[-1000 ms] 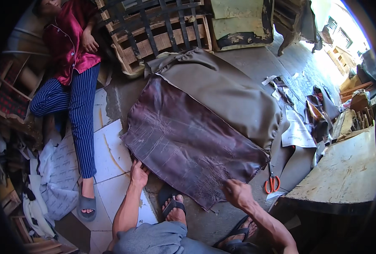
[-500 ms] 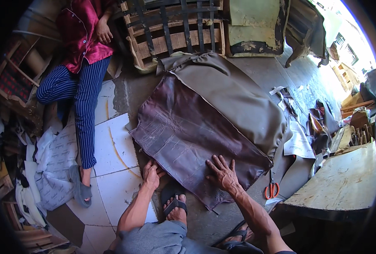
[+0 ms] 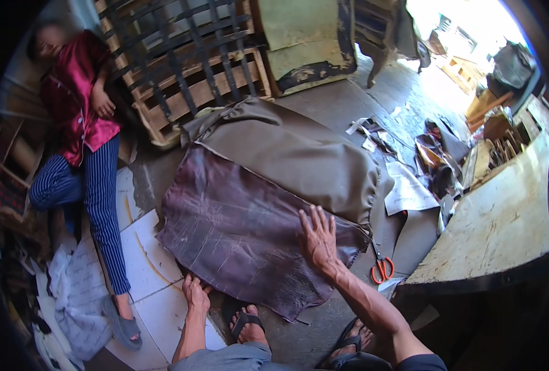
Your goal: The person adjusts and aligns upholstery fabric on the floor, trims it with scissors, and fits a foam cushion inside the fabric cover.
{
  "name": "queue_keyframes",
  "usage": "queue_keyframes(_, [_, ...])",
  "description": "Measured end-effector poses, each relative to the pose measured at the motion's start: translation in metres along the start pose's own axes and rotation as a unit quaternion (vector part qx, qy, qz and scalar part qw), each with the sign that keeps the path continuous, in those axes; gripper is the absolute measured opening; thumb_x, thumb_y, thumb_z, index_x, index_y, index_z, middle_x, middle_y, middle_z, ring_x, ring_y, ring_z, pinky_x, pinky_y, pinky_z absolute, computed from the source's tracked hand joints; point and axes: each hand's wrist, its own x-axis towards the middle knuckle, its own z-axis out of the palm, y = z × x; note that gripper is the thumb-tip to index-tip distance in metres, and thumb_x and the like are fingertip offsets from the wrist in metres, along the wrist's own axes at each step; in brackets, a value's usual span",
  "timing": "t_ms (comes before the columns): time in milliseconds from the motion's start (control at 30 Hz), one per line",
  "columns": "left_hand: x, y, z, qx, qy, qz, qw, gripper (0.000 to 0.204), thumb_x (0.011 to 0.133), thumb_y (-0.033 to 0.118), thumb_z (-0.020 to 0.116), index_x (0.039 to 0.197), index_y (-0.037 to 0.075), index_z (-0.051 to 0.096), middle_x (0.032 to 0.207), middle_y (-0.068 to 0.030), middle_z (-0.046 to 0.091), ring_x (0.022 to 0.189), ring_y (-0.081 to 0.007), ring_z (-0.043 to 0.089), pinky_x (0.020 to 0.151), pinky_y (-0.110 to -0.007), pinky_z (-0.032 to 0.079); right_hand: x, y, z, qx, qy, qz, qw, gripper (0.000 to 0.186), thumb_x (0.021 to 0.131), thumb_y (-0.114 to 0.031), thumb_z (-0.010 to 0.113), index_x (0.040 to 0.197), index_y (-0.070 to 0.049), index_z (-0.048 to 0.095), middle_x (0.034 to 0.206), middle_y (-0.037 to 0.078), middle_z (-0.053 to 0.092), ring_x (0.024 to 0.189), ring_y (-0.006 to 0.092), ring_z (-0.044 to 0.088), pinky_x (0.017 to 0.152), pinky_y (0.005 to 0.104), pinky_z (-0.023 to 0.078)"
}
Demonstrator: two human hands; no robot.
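A worn, cracked dark maroon leather piece (image 3: 237, 229) lies spread on the floor, overlapping a larger grey-brown leather piece (image 3: 311, 161) with gathered edges. My left hand (image 3: 196, 293) is at the maroon piece's near left edge, its fingers curled and closed on that edge; the fingertips are partly hidden. Flat on the maroon piece, near its right side, rests my right hand (image 3: 318, 238), fingers stretched out and holding nothing. Scissors with orange handles (image 3: 383, 269) lie just right of the leather, blades toward its right corner.
A person in a red shirt (image 3: 80, 93) sits at the left. Behind the leather stand a wooden frame with black straps (image 3: 188, 68) and a worn padded panel (image 3: 305, 37). A pale board (image 3: 485, 222) is at right, beside leather scraps (image 3: 438, 154). White tiles (image 3: 148, 247) lie left.
The view has shifted, moving the scene leftward and showing more of the seated person. My right hand has moved farther up the maroon leather. My left hand stays at its edge.
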Motion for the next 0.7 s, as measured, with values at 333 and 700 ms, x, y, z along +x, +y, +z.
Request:
queue_keyframes(333, [-0.011,0.013,-0.001,-0.017,0.023,0.000,1.000,0.037,0.097,0.007,0.051,0.133,0.014,0.055,0.119,-0.0069,0.062,0.098,-0.0226,0.065,0.077,-0.042,0.060,0.054,0.036,0.009,0.207,0.027,0.002,0.978,0.019,0.091,-0.022,0.060,0.099,-0.005,0.063,0.098,0.017,0.064,0.097,0.0379,0.061,0.082,0.0475,0.050])
queue_keyframes(700, [-0.003,0.007,-0.006,-0.027,0.015,-0.013,0.999,0.042,0.093,0.006,0.051,0.135,0.013,0.054,0.118,-0.0072,0.062,0.100,-0.0237,0.065,0.078,-0.044,0.059,0.052,0.062,0.047,0.107,-0.014,0.099,0.989,0.019,0.096,-0.022,0.053,0.101,-0.005,0.060,0.098,0.016,0.064,0.095,0.0354,0.065,0.080,0.0497,0.053])
